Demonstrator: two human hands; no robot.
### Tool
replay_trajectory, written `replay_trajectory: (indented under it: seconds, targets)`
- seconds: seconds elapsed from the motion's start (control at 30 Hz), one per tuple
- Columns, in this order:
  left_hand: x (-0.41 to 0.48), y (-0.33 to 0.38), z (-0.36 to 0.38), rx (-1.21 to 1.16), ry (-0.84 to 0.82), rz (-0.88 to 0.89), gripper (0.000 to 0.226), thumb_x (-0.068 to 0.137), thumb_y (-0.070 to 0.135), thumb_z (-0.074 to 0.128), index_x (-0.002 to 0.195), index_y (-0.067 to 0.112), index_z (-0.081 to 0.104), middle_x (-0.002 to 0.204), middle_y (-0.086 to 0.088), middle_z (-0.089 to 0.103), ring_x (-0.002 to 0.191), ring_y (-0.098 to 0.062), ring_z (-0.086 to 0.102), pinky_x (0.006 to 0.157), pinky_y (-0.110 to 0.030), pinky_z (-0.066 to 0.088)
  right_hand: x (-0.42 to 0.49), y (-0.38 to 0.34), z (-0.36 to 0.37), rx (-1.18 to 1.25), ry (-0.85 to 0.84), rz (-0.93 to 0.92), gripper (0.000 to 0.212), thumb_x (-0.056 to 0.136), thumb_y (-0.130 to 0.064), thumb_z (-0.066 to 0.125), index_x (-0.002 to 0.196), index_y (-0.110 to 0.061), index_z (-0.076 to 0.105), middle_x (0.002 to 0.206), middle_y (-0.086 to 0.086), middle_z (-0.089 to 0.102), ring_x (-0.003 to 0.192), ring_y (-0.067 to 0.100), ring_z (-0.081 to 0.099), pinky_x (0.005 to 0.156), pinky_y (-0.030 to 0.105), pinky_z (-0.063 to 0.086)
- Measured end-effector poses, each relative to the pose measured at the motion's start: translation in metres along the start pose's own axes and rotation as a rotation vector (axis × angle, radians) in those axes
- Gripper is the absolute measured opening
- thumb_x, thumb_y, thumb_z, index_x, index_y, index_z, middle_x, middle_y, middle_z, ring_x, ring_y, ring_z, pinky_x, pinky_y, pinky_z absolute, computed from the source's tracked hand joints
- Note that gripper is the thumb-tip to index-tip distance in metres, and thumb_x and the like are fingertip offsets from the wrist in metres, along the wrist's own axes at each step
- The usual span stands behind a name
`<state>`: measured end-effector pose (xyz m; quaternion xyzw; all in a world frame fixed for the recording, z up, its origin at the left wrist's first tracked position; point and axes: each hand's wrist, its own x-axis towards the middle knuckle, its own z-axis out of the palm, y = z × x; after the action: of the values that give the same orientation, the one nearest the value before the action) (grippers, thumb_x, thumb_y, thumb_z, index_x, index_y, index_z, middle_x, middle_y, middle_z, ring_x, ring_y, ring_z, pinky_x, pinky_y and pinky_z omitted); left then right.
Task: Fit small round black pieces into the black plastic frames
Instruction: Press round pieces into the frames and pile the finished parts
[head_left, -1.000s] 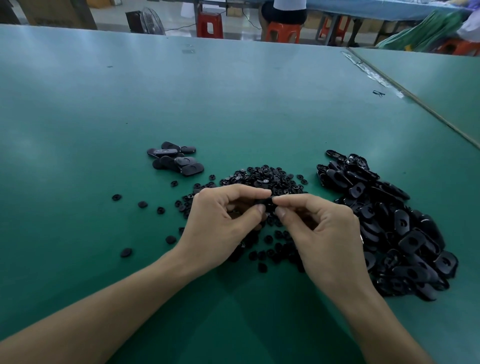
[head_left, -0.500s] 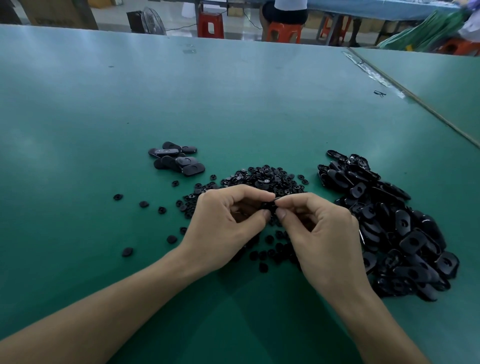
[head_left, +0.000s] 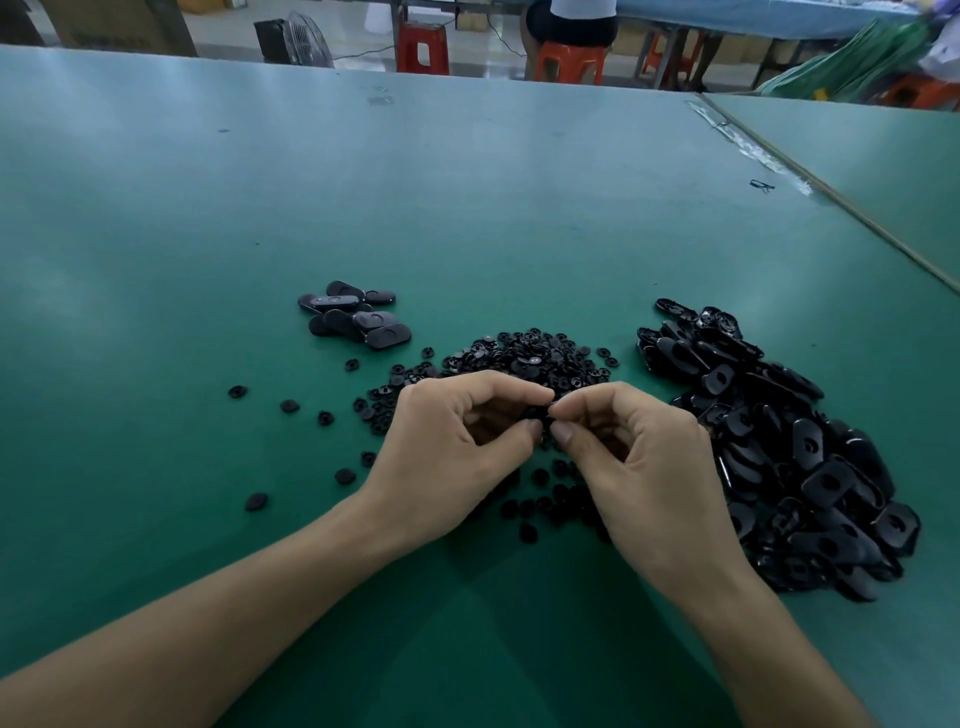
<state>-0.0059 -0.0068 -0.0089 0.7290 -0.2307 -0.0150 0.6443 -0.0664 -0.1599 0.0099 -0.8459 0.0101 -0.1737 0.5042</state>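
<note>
head view shows almost no change over the last second: left hand (head_left: 457, 447) and right hand (head_left: 639, 467) stay together just above the near side of the round pieces (head_left: 530, 353), and only the fingertips have closed a little more, so the two thumbs now nearly touch. both hands have curled fingers, thumb against forefinger, and together they pinch one small dark held part (head_left: 542, 415) between the tips. i judge that this is the pressing step, a round piece going into a frame, and that it is not yet finished, because neither hand has let go. the frames (head_left: 779, 447) wait in a big pile to the right of the round pieces. the done frames (head_left: 358, 317), only a few and seemingly already fitted, lie to the left and a bit behind the round pieces, so most of the work is probably still ahead. some loose pieces (head_left: 289, 406) are scattered further left on the table (head_left: 467, 182). the held part is nearly all covered by the fingers, so i cannot tell if it is a frame, a round piece or both, nor if the piece is seated. the round pieces under the palms are also hidden.
</note>
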Motion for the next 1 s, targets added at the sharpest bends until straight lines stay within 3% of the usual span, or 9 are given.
replay_trajectory:
  seconds: [0.17, 0.33, 0.5, 0.8, 0.9, 1.0]
  targets:
    - [-0.0009, 0.0007, 0.0003, -0.012, -0.021, 0.011, 0.024, 0.08, 0.01, 0.074, 0.097, 0.027, 0.077, 0.087, 0.007, 0.078, 0.082, -0.012, 0.075, 0.075, -0.022, 0.057, -0.0005, -0.0007, 0.0015, -0.056, 0.078, -0.017, 0.024, 0.084, -0.01, 0.078, 0.079, -0.031, 0.067, 0.079, -0.02, 0.069, 0.074, 0.003, 0.068, 0.066, 0.011, 0.05]
    - [-0.0004, 0.0008, 0.001, 0.009, -0.016, 0.019, 0.022, 0.08, 0.015, 0.073, 0.096, 0.029, 0.076, 0.086, 0.004, 0.077, 0.079, -0.021, 0.074, 0.074, -0.034, 0.061, -0.0004, 0.0008, 0.0009, -0.049, 0.081, -0.006, 0.025, 0.084, -0.009, 0.078, 0.079, -0.032, 0.07, 0.078, -0.018, 0.071, 0.073, 0.003, 0.068, 0.067, 0.011, 0.05]
    - [-0.0005, -0.0005, -0.0003, 0.035, -0.021, 0.031, 0.023, 0.079, 0.01, 0.071, 0.094, 0.027, 0.073, 0.086, 0.003, 0.075, 0.078, -0.022, 0.072, 0.071, -0.034, 0.059, -0.0005, 0.0004, 0.0052, -0.002, 0.061, -0.003, 0.025, 0.085, -0.009, 0.077, 0.077, -0.031, 0.07, 0.073, -0.017, 0.07, 0.068, 0.003, 0.065, 0.064, 0.011, 0.047]
    - [0.0003, -0.0013, -0.0016, 0.038, -0.043, 0.036, 0.023, 0.082, 0.006, 0.07, 0.097, 0.024, 0.071, 0.085, 0.006, 0.075, 0.076, -0.012, 0.07, 0.068, -0.019, 0.052, -0.0039, 0.0001, 0.0079, 0.006, 0.084, 0.028, 0.019, 0.087, -0.01, 0.076, 0.085, -0.029, 0.076, 0.075, -0.017, 0.071, 0.07, 0.005, 0.066, 0.064, 0.016, 0.052]
    - [0.0007, -0.0012, -0.001, 0.04, -0.029, 0.031, 0.02, 0.081, 0.011, 0.072, 0.096, 0.025, 0.07, 0.085, 0.005, 0.075, 0.076, -0.016, 0.07, 0.068, -0.026, 0.055, -0.0051, -0.001, 0.0074, -0.01, 0.075, 0.026, 0.025, 0.089, -0.008, 0.073, 0.091, -0.032, 0.077, 0.078, -0.02, 0.073, 0.071, 0.005, 0.068, 0.065, 0.019, 0.055]
    - [0.0015, -0.0018, -0.0015, 0.04, -0.003, 0.027, 0.017, 0.08, 0.015, 0.073, 0.093, 0.026, 0.069, 0.082, 0.005, 0.074, 0.073, -0.019, 0.069, 0.067, -0.032, 0.058, -0.0061, -0.0032, 0.0065, -0.043, 0.047, -0.012, 0.027, 0.09, -0.004, 0.071, 0.1, -0.028, 0.079, 0.087, -0.02, 0.075, 0.083, -0.003, 0.069, 0.075, 0.013, 0.054]
